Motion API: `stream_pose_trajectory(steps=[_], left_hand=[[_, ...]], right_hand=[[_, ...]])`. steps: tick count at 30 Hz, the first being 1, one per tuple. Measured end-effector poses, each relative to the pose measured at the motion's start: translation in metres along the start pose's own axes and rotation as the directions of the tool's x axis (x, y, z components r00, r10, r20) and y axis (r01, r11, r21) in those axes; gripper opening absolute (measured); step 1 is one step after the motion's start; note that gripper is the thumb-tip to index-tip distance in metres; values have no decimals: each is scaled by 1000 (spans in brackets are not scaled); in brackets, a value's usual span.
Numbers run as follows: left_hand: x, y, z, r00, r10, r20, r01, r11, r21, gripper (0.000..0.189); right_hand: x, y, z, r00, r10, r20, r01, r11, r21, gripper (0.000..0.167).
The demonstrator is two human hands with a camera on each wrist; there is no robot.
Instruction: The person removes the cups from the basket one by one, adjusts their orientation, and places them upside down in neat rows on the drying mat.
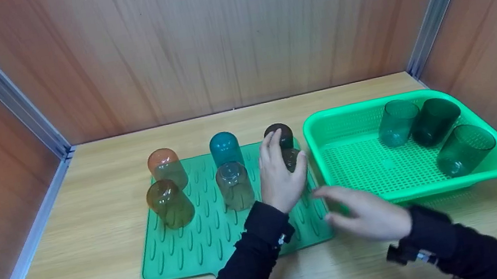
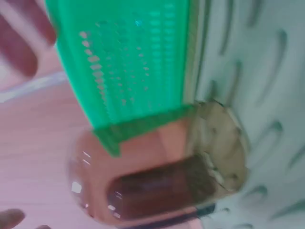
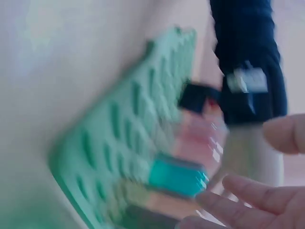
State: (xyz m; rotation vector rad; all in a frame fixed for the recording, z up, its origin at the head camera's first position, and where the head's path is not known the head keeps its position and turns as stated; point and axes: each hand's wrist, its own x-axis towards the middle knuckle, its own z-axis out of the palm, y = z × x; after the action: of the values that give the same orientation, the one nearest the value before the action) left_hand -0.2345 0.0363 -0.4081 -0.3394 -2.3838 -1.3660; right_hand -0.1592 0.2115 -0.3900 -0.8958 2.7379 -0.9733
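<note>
My left hand (image 1: 282,174) is over the right side of the green mat (image 1: 216,246), beside a brownish see-through glass (image 1: 291,158). In the left wrist view, this upside-down glass (image 2: 143,143) stands between the spread fingers (image 2: 19,47) and thumb, with gaps on both sides. Behind it is a darker glass (image 1: 284,136), partly hidden by the fingers. My right hand (image 1: 367,213) hovers near the mat's right edge and the basket's front corner, its fingers extended and holding nothing.
Upside-down on the mat stand an orange glass (image 1: 167,165), an amber glass (image 1: 170,203), a blue glass (image 1: 226,148) and a clear grey glass (image 1: 234,185). The green basket (image 1: 394,197) at right holds three tinted glasses, all leaning. Wooden panels enclose the table's back and sides.
</note>
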Motion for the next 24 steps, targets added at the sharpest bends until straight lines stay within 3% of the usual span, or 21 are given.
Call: stream_pose_trajectory(steps=[4, 7, 11, 13, 19, 24], left_hand=[[-8, 13, 3, 998, 63, -12, -64, 996, -62, 54], [-17, 21, 9, 996, 51, 79, -45, 996, -83, 57], [-29, 26, 19, 968, -25, 250, 42, 997, -64, 69], [-34, 26, 26, 951, -65, 303, 84, 995, -50, 76], [-42, 22, 45, 924, -169, 343, 222, 968, -120, 90], [-45, 15, 57, 895, -248, 371, 347, 910, -229, 92]], right_hand=[[1, 4, -26, 987, 13, -159, -23, 998, -61, 44], [1, 11, -46, 970, 31, -239, -58, 993, -106, 46], [4, 22, -70, 946, 15, -323, -82, 978, -194, 49], [7, 26, -80, 933, 4, -359, -93, 968, -231, 51], [20, 40, -97, 900, 4, -436, -143, 948, -286, 54], [33, 57, -109, 894, 66, -443, -224, 922, -315, 54]])
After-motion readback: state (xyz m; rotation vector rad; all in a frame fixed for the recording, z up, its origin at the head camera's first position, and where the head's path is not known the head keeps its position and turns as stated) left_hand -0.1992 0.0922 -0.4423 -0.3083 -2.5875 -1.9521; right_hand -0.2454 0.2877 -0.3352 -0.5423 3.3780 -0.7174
